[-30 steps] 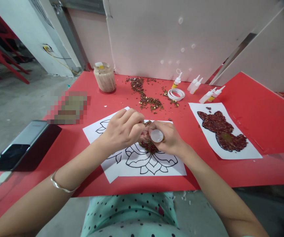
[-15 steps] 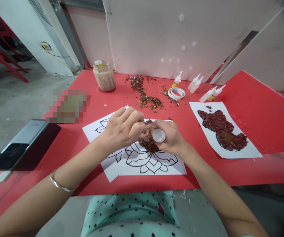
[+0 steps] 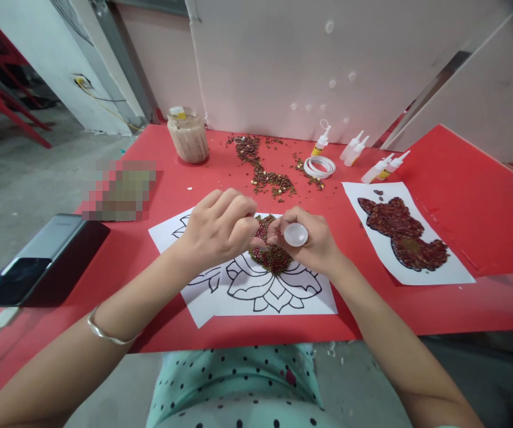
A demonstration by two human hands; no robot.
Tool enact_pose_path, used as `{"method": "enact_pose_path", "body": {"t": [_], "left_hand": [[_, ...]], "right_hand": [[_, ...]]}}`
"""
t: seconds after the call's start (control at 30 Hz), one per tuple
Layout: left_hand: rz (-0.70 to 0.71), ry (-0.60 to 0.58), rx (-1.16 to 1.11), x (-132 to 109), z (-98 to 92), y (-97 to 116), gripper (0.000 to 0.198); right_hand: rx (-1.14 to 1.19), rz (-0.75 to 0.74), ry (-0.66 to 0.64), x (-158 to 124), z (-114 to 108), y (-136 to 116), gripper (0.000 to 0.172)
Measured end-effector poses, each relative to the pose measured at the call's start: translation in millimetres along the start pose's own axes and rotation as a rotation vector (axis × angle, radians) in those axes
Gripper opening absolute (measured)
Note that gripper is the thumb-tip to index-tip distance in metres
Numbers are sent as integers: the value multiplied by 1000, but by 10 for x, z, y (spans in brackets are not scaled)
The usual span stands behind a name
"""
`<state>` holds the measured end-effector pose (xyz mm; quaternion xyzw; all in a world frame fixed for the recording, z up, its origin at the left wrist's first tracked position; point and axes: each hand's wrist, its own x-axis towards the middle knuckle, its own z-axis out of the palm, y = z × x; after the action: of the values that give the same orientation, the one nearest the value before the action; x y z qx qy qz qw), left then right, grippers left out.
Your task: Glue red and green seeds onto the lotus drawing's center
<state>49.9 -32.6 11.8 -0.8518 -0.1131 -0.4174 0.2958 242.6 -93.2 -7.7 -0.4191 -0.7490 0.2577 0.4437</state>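
My right hand (image 3: pixel 314 241) is closed around a small glue bottle (image 3: pixel 296 235), its round translucent bottom turned toward me. To its left, my left hand (image 3: pixel 223 229) is curled with thumb and fingers together; whatever is in them is hidden. Both hands hover over a sheet of white paper (image 3: pixel 327 303) with a printed flower outline. Red and green seeds (image 3: pixel 274 258) cover the upper middle part of the flower, partly behind my fingers. Another sheet with a line drawing (image 3: pixel 199 312) lies under it on the left.
Loose seeds (image 3: pixel 263 175) are scattered at the back, near a tape roll (image 3: pixel 319 167) and several glue bottles (image 3: pixel 377 169). A jar (image 3: pixel 188 137) stands back left. A seed-covered picture (image 3: pixel 405 235) lies right, a phone (image 3: pixel 28 261) left. The red table (image 3: pixel 256 339) ends before my lap.
My right hand has shifted slightly right and up with the glue bottle, opening a small gap between the hands. More of the seeds shows. My left hand has barely moved.
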Motion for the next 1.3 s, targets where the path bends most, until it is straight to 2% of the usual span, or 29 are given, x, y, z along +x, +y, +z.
{"method": "enact_pose_path", "body": {"t": [0.17,0.5,0.83,1.03,1.3], "left_hand": [[-23,25,-34,2,20,17,37],[-75,12,-95,-23,27,19,34],[-81,-5,-78,-22,51,50,36],[-80,-5,-84,-22,45,57,36],[-89,-4,-45,-45,50,35,38]], "right_hand": [[69,2,-20,21,50,-27,20],[-11,-84,-38,27,49,-112,17],[-5,-32,-78,3,48,-95,17],[-48,-109,-19,-16,45,-94,20],[-17,-78,4,-53,8,-97,17]]}}
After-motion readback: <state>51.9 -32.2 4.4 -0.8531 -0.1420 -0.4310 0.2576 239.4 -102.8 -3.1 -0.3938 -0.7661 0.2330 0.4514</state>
